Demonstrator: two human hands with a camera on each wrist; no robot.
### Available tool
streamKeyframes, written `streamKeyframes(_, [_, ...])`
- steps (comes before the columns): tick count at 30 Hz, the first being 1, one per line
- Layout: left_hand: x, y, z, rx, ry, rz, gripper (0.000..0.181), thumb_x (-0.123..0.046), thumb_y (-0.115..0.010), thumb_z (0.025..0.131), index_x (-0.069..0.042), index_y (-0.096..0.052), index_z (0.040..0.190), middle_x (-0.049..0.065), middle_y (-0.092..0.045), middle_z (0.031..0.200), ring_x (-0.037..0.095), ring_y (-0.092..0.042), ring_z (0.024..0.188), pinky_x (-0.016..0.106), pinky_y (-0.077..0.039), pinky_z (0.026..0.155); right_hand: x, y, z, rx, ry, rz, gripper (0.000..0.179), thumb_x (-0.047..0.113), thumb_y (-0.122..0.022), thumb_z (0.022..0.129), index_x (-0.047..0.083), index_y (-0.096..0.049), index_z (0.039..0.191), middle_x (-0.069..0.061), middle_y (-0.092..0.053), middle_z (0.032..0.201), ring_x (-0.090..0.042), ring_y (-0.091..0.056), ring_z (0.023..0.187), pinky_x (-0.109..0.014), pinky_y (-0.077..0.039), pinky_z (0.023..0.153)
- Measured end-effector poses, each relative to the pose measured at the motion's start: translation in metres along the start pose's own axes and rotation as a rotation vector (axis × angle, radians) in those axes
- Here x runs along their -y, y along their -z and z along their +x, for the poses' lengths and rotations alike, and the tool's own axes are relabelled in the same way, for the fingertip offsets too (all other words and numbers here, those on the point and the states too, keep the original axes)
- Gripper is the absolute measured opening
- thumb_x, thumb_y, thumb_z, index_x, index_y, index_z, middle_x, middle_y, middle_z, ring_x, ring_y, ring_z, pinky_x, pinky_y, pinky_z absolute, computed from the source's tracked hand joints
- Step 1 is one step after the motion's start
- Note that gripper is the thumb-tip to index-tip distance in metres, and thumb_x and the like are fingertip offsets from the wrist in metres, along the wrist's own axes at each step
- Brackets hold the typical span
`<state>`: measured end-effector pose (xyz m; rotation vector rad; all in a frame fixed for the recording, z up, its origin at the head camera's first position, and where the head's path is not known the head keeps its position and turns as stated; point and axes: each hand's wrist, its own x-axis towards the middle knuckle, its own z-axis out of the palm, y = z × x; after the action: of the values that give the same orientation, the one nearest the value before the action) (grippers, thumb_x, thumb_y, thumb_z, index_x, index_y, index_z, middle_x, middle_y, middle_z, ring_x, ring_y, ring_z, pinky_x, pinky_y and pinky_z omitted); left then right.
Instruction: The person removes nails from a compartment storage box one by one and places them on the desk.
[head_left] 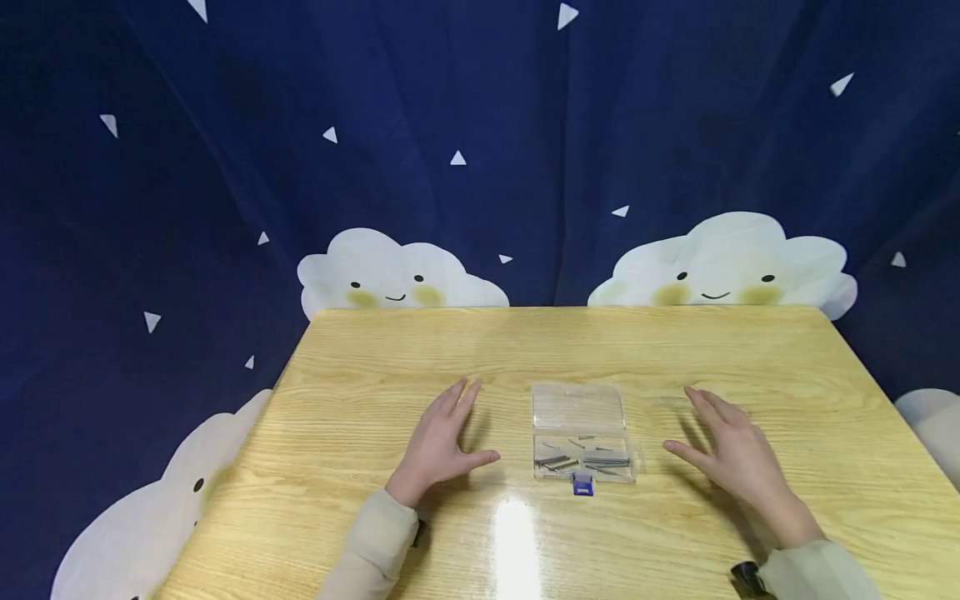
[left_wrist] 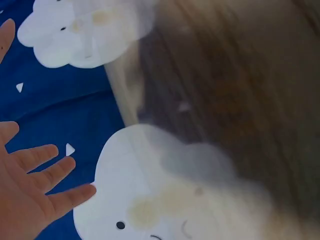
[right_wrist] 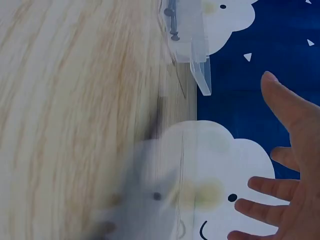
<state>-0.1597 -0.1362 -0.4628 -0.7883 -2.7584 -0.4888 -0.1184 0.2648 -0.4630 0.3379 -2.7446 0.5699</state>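
Item: one clear plastic case (head_left: 611,477), lower centre of the head view, a little right of middle, on a wood-grain table (head_left: 337,400). Lid (head_left: 578,407) turned back toward the top of the frame; blue latch (head_left: 582,485) facing the bottom.

Contents: loose metal fasteners (head_left: 606,460) (screws or nails, too small to say which), mostly gathered toward the latch side, a few thin strays above them in the frame.

Handling, as judged: light overall, most of the weight in the metal. Walls thin and stiff, probably slick, liable to crack under a hard squeeze; hinge and latch likely the weakest parts. Contents apt to slide or spill if tipped. Best hold: low on the left and right side walls, kept level; lid and latch poor choices for lifting.

Hands: two, well apart, both empty, neither touching the case. Left hand (head_left: 441,446), left of it, fingers extended toward the top of the frame, thumb pointing right. Right hand (head_left: 741,457), right of it, fingers angled upper left, thumb toward the case. Shadows suggest both are raised off the wood.
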Motion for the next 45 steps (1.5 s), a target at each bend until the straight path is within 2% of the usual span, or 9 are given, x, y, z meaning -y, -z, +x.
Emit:
streamKeyframes(2, [0.002, -0.002, 0.000, 0.011, -0.010, -0.078, 0.099, -0.057, -0.070, 0.068, -0.013, -0.024, 0.145, 0.020, -0.034, 0.140, 0.035, -0.036, 0.124, 0.049, -0.032, 0.097, 0.002, -0.001, 0.001, 0.015, -0.002, 0.034, 0.084, 0.042, -0.074, 0.072, 0.006, -0.036, 0.138, -0.032, -0.043, 0.125, -0.053, -0.041, 0.105, -0.065, -0.034, 0.076])
streamKeyframes(7, [0.001, -0.003, 0.003, 0.085, 0.014, -0.277, 0.093, -0.048, -0.075, 0.069, -0.014, -0.029, 0.143, 0.017, -0.038, 0.137, 0.033, -0.038, 0.123, 0.049, -0.034, 0.095, 0.005, -0.004, 0.004, 0.049, 0.013, 0.113, 0.069, 0.034, -0.075, 0.074, -0.002, -0.049, 0.126, -0.030, -0.048, 0.120, -0.051, -0.044, 0.104, -0.063, -0.036, 0.077])
streamKeyframes(12, [0.001, -0.007, 0.008, 0.184, 0.013, -0.462, 0.089, -0.040, -0.077, 0.070, -0.009, -0.032, 0.141, 0.012, -0.041, 0.135, 0.029, -0.041, 0.120, 0.045, -0.035, 0.095, 0.004, -0.014, 0.006, 0.061, 0.075, 0.187, 0.057, 0.022, -0.077, 0.072, -0.002, -0.056, 0.118, -0.021, -0.058, 0.109, -0.037, -0.058, 0.088, -0.050, -0.047, 0.070])
streamKeyframes(18, [-0.001, -0.015, 0.012, 0.234, -0.021, -0.594, 0.083, -0.029, -0.079, 0.070, -0.003, -0.037, 0.136, 0.018, -0.046, 0.128, 0.031, -0.048, 0.110, 0.044, -0.037, 0.092, 0.007, -0.020, 0.011, 0.087, 0.120, 0.236, 0.046, 0.019, -0.077, 0.072, 0.000, -0.062, 0.112, -0.009, -0.062, 0.096, -0.026, -0.059, 0.079, -0.039, -0.048, 0.062])
streamKeyframes(22, [-0.003, -0.019, 0.016, 0.254, -0.027, -0.633, 0.082, -0.025, -0.080, 0.070, -0.002, -0.037, 0.136, 0.018, -0.047, 0.127, 0.032, -0.049, 0.108, 0.046, -0.039, 0.090, 0.009, -0.025, 0.013, 0.085, 0.146, 0.255, 0.042, 0.019, -0.077, 0.072, 0.002, -0.064, 0.109, -0.004, -0.061, 0.091, -0.022, -0.058, 0.077, -0.034, -0.046, 0.060])
streamKeyframes(28, [-0.008, -0.024, 0.021, 0.297, -0.051, -0.616, 0.081, -0.025, -0.080, 0.070, -0.002, -0.038, 0.136, 0.016, -0.051, 0.118, 0.030, -0.049, 0.107, 0.043, -0.040, 0.088, 0.011, -0.030, 0.017, 0.088, 0.199, 0.292, 0.036, 0.014, -0.077, 0.071, 0.002, -0.067, 0.103, -0.002, -0.059, 0.088, -0.015, -0.053, 0.070, -0.029, -0.043, 0.057])
streamKeyframes(32, [-0.010, -0.028, 0.024, 0.341, -0.054, -0.629, 0.082, -0.025, -0.080, 0.070, -0.003, -0.038, 0.136, 0.015, -0.051, 0.117, 0.029, -0.049, 0.106, 0.041, -0.038, 0.090, 0.011, -0.033, 0.020, 0.090, 0.253, 0.351, 0.030, 0.008, -0.078, 0.068, 0.003, -0.069, 0.096, -0.002, -0.056, 0.084, -0.010, -0.046, 0.062, -0.023, -0.038, 0.052])
streamKeyframes(36, [-0.011, -0.033, 0.026, 0.378, -0.061, -0.625, 0.082, -0.025, -0.081, 0.069, -0.004, -0.038, 0.136, 0.013, -0.050, 0.114, 0.027, -0.050, 0.098, 0.036, -0.040, 0.085, 0.011, -0.037, 0.023, 0.089, 0.327, 0.407, 0.028, 0.004, -0.078, 0.066, 0.002, -0.070, 0.093, -0.002, -0.052, 0.082, -0.011, -0.043, 0.061, -0.022, -0.036, 0.051])
streamKeyframes(45, [-0.011, -0.045, 0.029, 0.376, -0.107, -0.613, 0.080, -0.031, -0.080, 0.068, -0.005, -0.042, 0.133, 0.011, -0.051, 0.106, 0.019, -0.049, 0.090, 0.027, -0.041, 0.081, 0.012, -0.043, 0.030, 0.131, 0.390, 0.457, 0.027, 0.005, -0.079, 0.066, 0.003, -0.071, 0.092, -0.002, -0.048, 0.081, -0.013, -0.040, 0.061, -0.020, -0.034, 0.052])
